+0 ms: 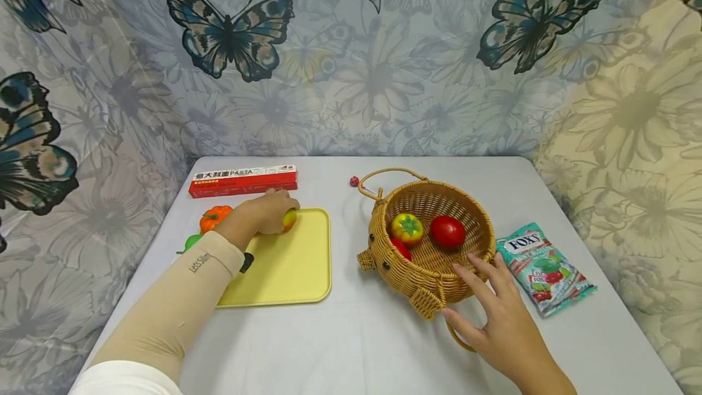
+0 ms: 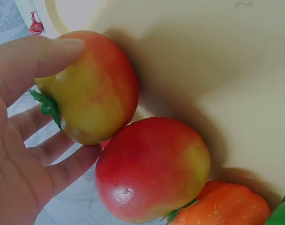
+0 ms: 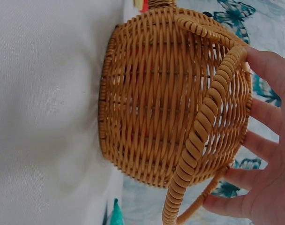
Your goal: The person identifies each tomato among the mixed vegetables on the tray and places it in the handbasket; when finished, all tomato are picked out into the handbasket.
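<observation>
Over the yellow tray (image 1: 307,285), my left hand (image 1: 267,211) holds a red-and-yellow tomato (image 2: 98,89) with a green stem; the thumb lies on its side, with fingers behind it. Just below it in the left wrist view is a rounder red-and-yellow fruit (image 2: 152,168), beside an orange pumpkin-shaped vegetable (image 2: 222,206). The spread fingers of my right hand (image 1: 504,322) rest on the rim of a wicker basket (image 3: 152,103), the thumb near its handle (image 3: 198,126). Inside the basket are a yellow-red tomato (image 1: 407,229), a red tomato (image 1: 447,233) and a partly hidden red item (image 1: 401,249).
A red pasta box (image 1: 244,183) lies behind the tray. Left of the forearm shows a green vegetable (image 1: 190,242), partly covered. A small red-wrapped lollipop (image 1: 354,181) lies behind the basket, and a Foxy's candy bag (image 1: 545,270) lies at its right.
</observation>
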`<state>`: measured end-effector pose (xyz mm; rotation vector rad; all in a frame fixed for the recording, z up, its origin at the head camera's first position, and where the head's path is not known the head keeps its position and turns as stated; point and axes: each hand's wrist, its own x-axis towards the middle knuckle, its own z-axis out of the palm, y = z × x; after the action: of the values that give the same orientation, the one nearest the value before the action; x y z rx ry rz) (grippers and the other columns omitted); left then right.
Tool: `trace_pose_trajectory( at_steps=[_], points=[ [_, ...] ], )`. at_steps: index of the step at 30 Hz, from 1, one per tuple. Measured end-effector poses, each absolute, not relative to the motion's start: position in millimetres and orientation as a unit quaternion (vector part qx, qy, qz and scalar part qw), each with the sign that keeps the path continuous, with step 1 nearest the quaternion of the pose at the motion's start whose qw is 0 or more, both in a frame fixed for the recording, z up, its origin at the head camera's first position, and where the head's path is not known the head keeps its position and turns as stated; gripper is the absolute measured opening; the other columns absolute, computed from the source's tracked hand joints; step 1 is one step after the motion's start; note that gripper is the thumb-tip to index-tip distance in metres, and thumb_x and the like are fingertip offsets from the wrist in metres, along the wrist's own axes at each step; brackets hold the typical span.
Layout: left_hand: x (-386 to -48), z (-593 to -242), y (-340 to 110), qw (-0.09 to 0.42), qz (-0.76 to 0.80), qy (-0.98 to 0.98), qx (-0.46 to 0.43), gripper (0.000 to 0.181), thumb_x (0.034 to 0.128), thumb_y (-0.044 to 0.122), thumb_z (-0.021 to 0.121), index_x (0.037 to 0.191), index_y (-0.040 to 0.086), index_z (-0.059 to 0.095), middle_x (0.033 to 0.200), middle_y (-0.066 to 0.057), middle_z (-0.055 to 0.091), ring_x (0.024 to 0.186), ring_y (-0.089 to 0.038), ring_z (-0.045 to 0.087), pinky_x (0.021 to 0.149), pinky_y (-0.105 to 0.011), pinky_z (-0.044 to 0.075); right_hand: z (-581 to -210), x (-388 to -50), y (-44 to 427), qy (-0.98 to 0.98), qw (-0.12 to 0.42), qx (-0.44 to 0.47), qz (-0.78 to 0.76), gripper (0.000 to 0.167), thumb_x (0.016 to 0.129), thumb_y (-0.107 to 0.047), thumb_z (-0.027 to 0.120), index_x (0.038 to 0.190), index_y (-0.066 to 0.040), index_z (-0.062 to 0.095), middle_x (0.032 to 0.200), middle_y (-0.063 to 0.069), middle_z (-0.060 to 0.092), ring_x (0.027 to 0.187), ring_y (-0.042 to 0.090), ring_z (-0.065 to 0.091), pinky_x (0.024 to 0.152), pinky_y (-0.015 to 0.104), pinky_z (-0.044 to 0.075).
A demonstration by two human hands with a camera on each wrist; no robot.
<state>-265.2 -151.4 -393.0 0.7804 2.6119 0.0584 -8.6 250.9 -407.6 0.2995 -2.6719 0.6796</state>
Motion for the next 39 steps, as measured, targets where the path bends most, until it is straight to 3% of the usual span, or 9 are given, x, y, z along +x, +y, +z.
trace_pose_trajectory(
  at_steps=[14, 32, 39],
  points=[
    [-263.1, -390.5, -153.9, 0.199, 0.047, 0.932, 0.299, 0.038, 0.0945, 0.01, 0.067, 0.132, 0.013, 0.065, 0.12, -0.01, 0.059, 0.116, -0.033, 0.047, 0.104, -0.048, 0.044, -407.6, -7.8, 250.2, -0.95, 0.176, 0.099, 0.237, 0.073, 0.073, -0.029, 0.092, 0.139, -0.016, 0.062, 0.152, 0.017, 0.045, 0.151, 0.052, 0.019, 0.107, 0.08, 0.027],
    [-256.2, -381.8, -141.1, 0.189, 0.069, 0.925, 0.323, 0.045, 0.0919, 0.012, 0.072, 0.136, 0.016, 0.064, 0.118, -0.005, 0.058, 0.106, -0.026, 0.048, 0.091, -0.039, 0.046, -408.3, -7.5, 250.5, -0.946, 0.183, 0.102, 0.249, 0.074, 0.073, -0.027, 0.092, 0.14, -0.017, 0.062, 0.152, 0.018, 0.046, 0.15, 0.055, 0.02, 0.107, 0.08, 0.027],
    [-248.4, -370.8, -126.1, 0.161, 0.067, 0.922, 0.345, 0.047, 0.0916, 0.014, 0.073, 0.138, 0.015, 0.064, 0.125, -0.006, 0.06, 0.11, -0.026, 0.05, 0.096, -0.038, 0.048, -408.8, -7.4, 251.0, -0.944, 0.188, 0.109, 0.249, 0.075, 0.073, -0.025, 0.091, 0.14, -0.015, 0.061, 0.151, 0.019, 0.045, 0.15, 0.054, 0.019, 0.111, 0.076, 0.025]
  ],
)
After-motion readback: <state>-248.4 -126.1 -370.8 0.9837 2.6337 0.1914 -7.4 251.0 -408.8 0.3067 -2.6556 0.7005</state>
